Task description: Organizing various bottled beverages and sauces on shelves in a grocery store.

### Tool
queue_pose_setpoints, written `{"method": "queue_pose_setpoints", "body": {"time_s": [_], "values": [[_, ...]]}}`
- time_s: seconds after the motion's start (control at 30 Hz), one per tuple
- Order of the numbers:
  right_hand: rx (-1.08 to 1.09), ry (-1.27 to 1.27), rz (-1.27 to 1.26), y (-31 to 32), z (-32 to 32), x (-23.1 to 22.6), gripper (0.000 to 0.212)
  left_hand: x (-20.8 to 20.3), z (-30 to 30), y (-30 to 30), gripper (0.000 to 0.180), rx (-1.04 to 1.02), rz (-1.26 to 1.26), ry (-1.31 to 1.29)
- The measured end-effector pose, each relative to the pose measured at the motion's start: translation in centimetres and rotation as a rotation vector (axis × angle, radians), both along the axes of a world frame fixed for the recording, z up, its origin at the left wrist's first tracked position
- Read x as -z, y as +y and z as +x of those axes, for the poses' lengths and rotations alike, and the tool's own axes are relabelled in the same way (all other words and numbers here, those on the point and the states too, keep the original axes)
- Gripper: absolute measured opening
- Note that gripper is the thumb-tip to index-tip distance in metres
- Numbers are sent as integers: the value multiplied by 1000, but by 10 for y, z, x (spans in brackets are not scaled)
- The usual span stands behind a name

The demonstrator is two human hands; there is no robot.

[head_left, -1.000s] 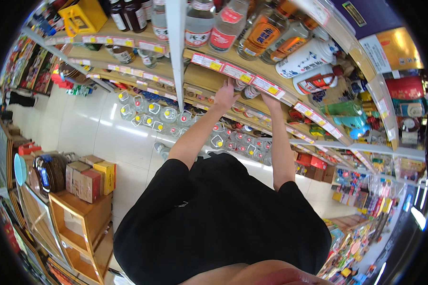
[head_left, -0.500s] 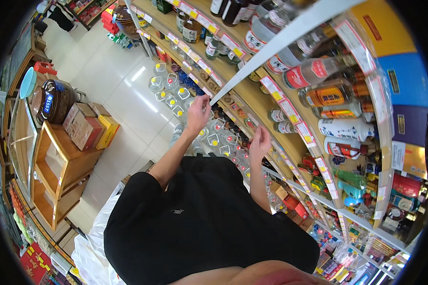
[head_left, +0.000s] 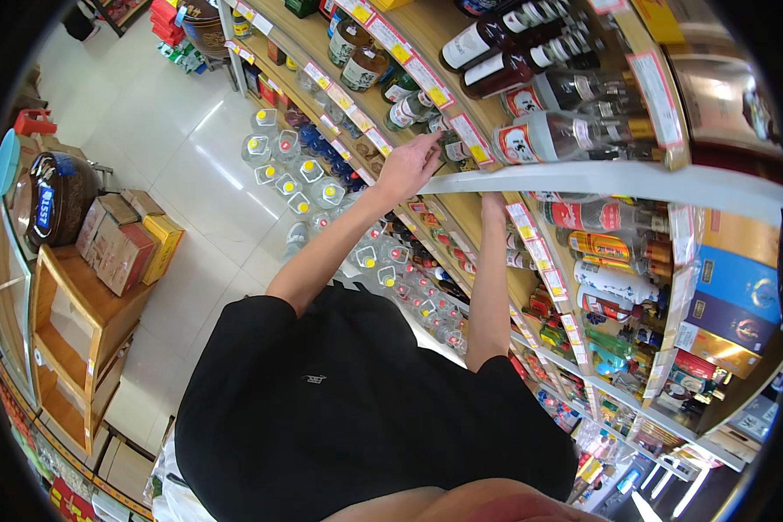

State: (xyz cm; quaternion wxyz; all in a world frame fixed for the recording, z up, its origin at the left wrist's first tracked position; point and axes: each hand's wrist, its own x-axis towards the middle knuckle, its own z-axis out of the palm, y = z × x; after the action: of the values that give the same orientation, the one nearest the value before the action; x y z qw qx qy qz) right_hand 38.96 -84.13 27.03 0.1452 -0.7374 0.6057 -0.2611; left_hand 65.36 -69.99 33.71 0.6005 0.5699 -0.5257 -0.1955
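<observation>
My left hand (head_left: 411,165) reaches to a wooden shelf, beside the grey metal upright (head_left: 583,179). Its fingers point forward, apart from one another, at a small green-capped bottle (head_left: 454,150) behind the price-tag strip; whether they touch it I cannot tell. Just left of that bottle lies a green-tinted bottle with a white label (head_left: 406,111). On the other side of the upright my right hand (head_left: 493,205) goes in over the shelf board, its fingers hidden behind the upright and shelf edge. Near it are short bottles with pale labels (head_left: 518,259).
Shelves of liquor bottles rise on the right, edged with price-tag strips (head_left: 544,248). Large clear jugs with yellow and red caps (head_left: 311,170) stand on the tiled floor below. At left are a wooden display cabinet (head_left: 78,348), cardboard boxes (head_left: 117,244) and a dark jar (head_left: 56,200).
Both hands have moved forward and up to the shelf. My right hand has gone from in front of the boards to between them, and my view has turned toward the shelves.
</observation>
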Motion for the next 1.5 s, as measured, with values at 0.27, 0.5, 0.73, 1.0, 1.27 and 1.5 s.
{"method": "queue_pose_setpoints", "body": {"time_s": [0.27, 0.5, 0.73, 1.0, 1.27, 1.5], "values": [[-65, 119, 8, -35, -2, 9, 62, 0, -3, -67, 25, 174, 139, -279], [-135, 152, 14, -37, -10, 7, 63, 20, -22, -116, 16, -35, -176, -250], [-186, 122, 16, -40, -30, -1, 64, 21, -21, -103, 20, 45, -70, -332], [-295, 17, -28, -43, -23, 2, 65, 1, -31, -75, 24, 86, 127, -417], [-416, -122, -89, -49, -19, -1, 66, -11, -23, -58, 29, 261, 232, -340], [-306, 551, -77, 22, 28, -86, 72, 0, -15, -10, 28, 88, 204, -172]]}}
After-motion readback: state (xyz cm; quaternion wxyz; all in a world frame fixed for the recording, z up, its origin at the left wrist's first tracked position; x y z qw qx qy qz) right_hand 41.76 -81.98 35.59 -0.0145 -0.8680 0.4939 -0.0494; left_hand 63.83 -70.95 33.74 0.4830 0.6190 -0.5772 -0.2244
